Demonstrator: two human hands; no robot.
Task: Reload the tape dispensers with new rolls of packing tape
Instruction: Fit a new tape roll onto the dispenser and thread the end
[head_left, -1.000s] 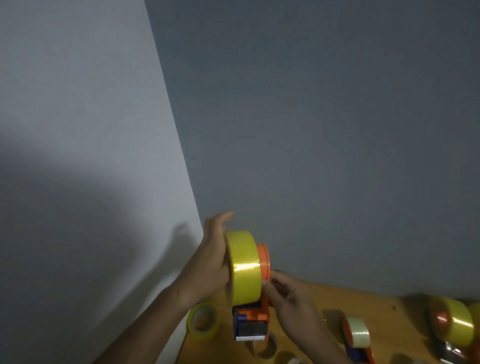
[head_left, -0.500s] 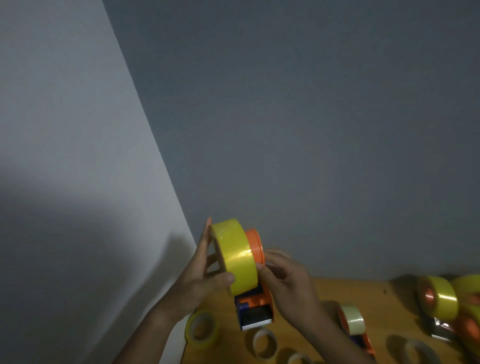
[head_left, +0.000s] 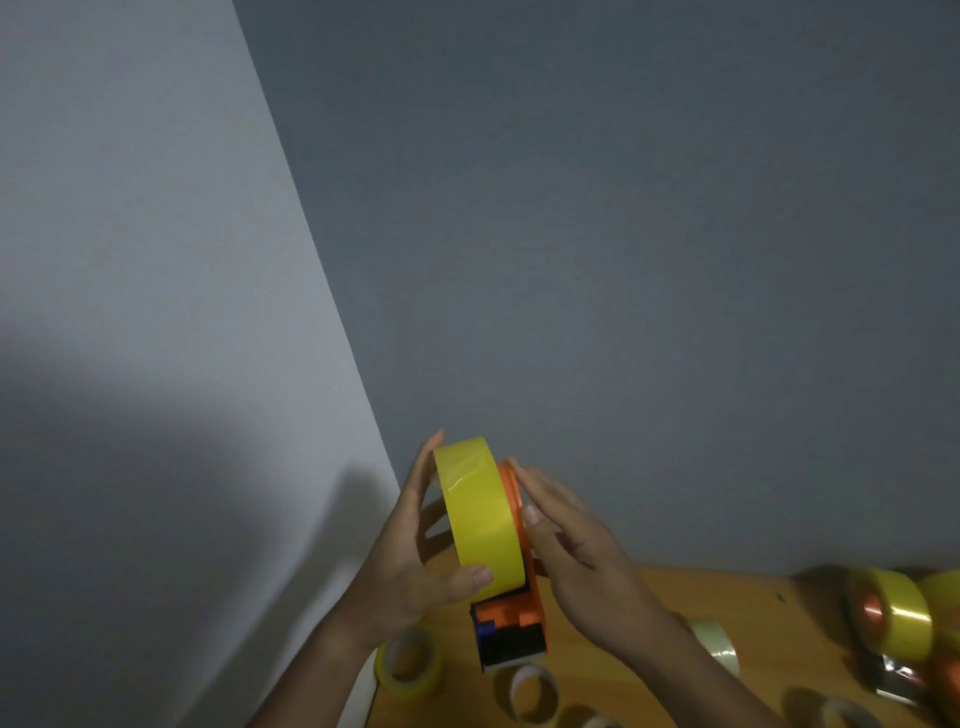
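1. The yellow tape roll sits on the orange tape dispenser, held above the near-left corner of the table, between the two hands.
2. The left hand cups the roll's left face, fingers extended upward along it, thumb pressed on the lower tread; its grip is closed on the roll.
3. The right hand lies flat against the orange side plate on the dispenser's right, fingers straight and together, thumb against the plate edge. It presses rather than wraps; the grip is apart.
4. The roll stands on edge, its axis running roughly left to right. The dispenser's long axis runs from the roll down toward the camera, with the black cutter end lowest and nearest.
5. The table is orange-brown wood. On it lie a thin yellow roll below the left wrist, empty cores near the front edge, a pale roll behind the right forearm, and loaded dispensers at far right.
6. Two plain grey walls meet in a corner behind the table.
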